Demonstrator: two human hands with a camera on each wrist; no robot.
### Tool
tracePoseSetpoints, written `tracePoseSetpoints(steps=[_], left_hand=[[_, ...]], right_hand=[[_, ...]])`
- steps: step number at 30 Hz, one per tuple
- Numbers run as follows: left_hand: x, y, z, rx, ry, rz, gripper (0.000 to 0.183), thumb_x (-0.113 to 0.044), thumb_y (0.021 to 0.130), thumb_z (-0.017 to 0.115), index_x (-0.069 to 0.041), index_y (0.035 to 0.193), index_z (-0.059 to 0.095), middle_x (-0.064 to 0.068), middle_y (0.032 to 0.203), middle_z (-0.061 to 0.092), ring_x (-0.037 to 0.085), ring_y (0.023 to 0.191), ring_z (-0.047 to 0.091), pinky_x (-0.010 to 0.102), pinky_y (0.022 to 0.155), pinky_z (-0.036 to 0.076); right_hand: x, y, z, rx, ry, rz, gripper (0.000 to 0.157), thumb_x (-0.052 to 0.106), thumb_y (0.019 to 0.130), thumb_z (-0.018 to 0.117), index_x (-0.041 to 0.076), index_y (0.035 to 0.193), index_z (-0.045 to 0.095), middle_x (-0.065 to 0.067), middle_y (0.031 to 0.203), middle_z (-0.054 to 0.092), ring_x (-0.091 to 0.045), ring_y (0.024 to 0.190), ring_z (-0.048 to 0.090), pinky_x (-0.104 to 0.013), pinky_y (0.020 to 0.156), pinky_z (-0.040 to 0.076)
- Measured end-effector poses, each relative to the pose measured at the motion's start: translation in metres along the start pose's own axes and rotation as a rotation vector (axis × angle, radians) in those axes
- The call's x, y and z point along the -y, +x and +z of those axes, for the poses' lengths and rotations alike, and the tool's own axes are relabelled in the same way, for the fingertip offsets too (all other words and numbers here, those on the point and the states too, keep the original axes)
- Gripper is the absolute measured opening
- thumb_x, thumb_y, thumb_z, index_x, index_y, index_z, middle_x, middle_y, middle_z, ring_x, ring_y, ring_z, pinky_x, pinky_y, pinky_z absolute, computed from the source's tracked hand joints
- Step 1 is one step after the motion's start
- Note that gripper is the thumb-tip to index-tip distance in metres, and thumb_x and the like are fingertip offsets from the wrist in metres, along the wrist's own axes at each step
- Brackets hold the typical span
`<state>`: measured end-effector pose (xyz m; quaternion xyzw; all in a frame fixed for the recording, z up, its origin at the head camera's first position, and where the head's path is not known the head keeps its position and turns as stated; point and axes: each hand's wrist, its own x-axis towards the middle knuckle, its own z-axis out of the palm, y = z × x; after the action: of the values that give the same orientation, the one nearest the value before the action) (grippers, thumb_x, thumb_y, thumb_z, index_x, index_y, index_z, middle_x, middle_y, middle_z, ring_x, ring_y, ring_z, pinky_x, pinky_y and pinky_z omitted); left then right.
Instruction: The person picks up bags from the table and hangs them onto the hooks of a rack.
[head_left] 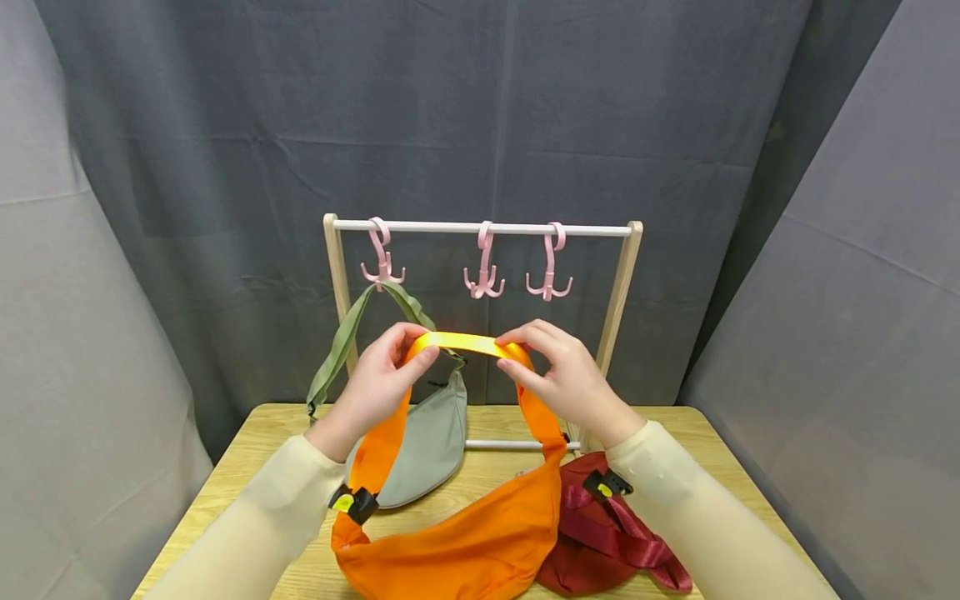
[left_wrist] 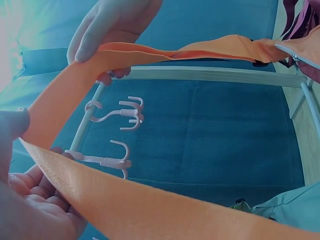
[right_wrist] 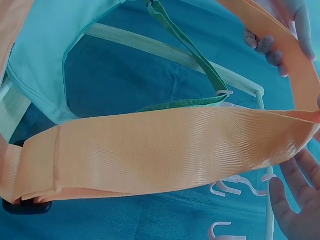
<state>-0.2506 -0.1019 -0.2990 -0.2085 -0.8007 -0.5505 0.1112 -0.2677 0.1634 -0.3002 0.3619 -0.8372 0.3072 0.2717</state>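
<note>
Orange bag [head_left: 465, 542] hung below both hands by its strap [head_left: 463, 341], on the person's side of the rail [head_left: 442, 227]; its lower edge ran out of view, so whether it touched the worktop [head_left: 273, 437] could not be told. The left hand [head_left: 378, 371] and the right hand [head_left: 566, 375] each had a grip closed on the strap, thumb against fingers, one at either end of its raised top. That short stretch between them ran sideways, nearly parallel to the rail, with the two sides dropping to the bag. From the head view it lay just below the middle hook [head_left: 483, 283], with the right fingertips nearer that hook than the left ones. The right hook [head_left: 549, 283] was above the right hand. Over to the left, a green bag [head_left: 435, 442] had its strap looped on the left hook [head_left: 383, 267]; a red bag [head_left: 600, 550] lay beneath the right forearm.
</note>
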Motion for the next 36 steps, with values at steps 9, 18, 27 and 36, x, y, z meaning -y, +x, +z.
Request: tracePoseSetpoints(steps=[9, 18, 27, 36], left_hand=[[-0.003, 0.005, -0.003, -0.026, -0.006, 0.012, 0.03, -0.023, 0.092, 0.066, -0.006, 0.115, 0.058, 0.011, 0.096, 0.06, 0.023, 0.083, 0.053, 0.021, 0.073, 0.046], [-0.004, 0.012, -0.004, -0.029, -0.029, -0.012, 0.034, -0.025, 0.093, 0.065, -0.004, 0.118, 0.057, 0.013, 0.102, 0.061, 0.023, 0.087, 0.055, 0.019, 0.077, 0.047], [-0.006, 0.016, -0.006, -0.035, -0.023, -0.021, 0.035, -0.025, 0.093, 0.065, -0.003, 0.119, 0.056, 0.014, 0.103, 0.06, 0.025, 0.089, 0.054, 0.019, 0.078, 0.047], [-0.007, 0.023, -0.005, -0.052, -0.042, -0.017, 0.033, -0.023, 0.093, 0.064, -0.002, 0.118, 0.057, 0.013, 0.099, 0.059, 0.026, 0.085, 0.053, 0.02, 0.073, 0.046]], right_hand=[[0.0, 0.009, -0.001, -0.028, 0.003, -0.012, 0.026, 0.03, 0.088, 0.071, 0.027, 0.113, 0.066, 0.013, 0.103, 0.062, -0.006, 0.094, 0.056, -0.032, 0.087, 0.051], [-0.004, 0.015, 0.001, -0.044, 0.012, 0.0, 0.025, 0.034, 0.089, 0.069, 0.026, 0.113, 0.067, 0.011, 0.104, 0.063, -0.008, 0.094, 0.057, -0.035, 0.086, 0.052], [-0.006, 0.02, 0.001, -0.054, -0.005, -0.016, 0.025, 0.03, 0.089, 0.069, 0.026, 0.114, 0.065, 0.011, 0.102, 0.062, -0.007, 0.089, 0.052, -0.029, 0.078, 0.048], [-0.009, 0.025, 0.002, -0.085, 0.007, -0.011, 0.023, 0.03, 0.089, 0.07, 0.024, 0.111, 0.067, 0.009, 0.101, 0.064, -0.009, 0.093, 0.057, -0.034, 0.085, 0.051]])
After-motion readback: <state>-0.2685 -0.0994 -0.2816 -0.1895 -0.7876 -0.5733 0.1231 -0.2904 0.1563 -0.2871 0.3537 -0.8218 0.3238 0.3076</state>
